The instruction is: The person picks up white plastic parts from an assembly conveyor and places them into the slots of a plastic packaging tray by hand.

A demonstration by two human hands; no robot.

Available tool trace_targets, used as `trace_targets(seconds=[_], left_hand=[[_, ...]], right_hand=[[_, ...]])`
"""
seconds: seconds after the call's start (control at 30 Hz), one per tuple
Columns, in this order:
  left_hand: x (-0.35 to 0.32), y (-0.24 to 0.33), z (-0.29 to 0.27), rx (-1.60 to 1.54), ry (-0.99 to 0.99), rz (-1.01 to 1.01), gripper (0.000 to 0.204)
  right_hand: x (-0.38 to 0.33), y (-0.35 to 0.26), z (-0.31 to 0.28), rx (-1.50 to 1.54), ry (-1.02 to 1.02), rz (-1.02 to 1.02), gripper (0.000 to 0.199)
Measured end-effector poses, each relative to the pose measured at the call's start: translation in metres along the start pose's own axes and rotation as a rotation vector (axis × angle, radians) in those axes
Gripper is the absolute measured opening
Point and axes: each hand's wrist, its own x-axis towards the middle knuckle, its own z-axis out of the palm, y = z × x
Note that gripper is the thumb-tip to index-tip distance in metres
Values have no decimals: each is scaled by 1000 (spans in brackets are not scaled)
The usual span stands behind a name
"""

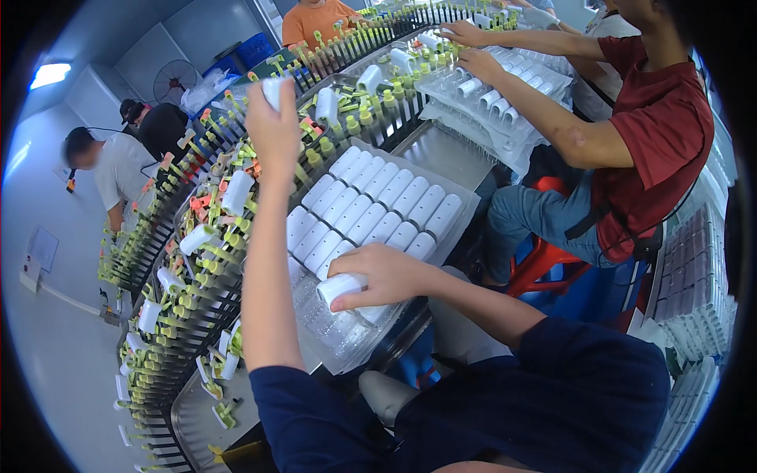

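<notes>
A white case (pixel 330 290) is over the tray's (pixel 337 347) near end, perhaps touching it, grasped between the right hand's (pixel 374 276) thumb and fingers. Past the far-left edge, the left hand (pixel 274 134) is closed around another case (pixel 273 92).

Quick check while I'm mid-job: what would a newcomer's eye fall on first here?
First, the rows of white casings in the clear plastic tray at the centre. Next, the left hand, raised against the curved line of yellow-green holders and holding a casing, while the right hand grips another at the tray's near side. To the right, a co-worker's dark red shirt stands out.
</notes>
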Motion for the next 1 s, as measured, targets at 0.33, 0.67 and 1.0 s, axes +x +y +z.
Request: trace_targets(seconds=[0.33, 0.67, 1.0], left_hand=[[66, -33, 7, 220, 182, 126, 40], [29, -116, 8, 522, -641, -124, 51], [18, -161, -101, 520, -506, -366, 62]], right_hand=[[-2, -1, 0, 36, 31, -15, 40], [-1, 5, -5, 50, 29, -7, 43], [-2, -3, -2, 67, 22, 16, 45]])
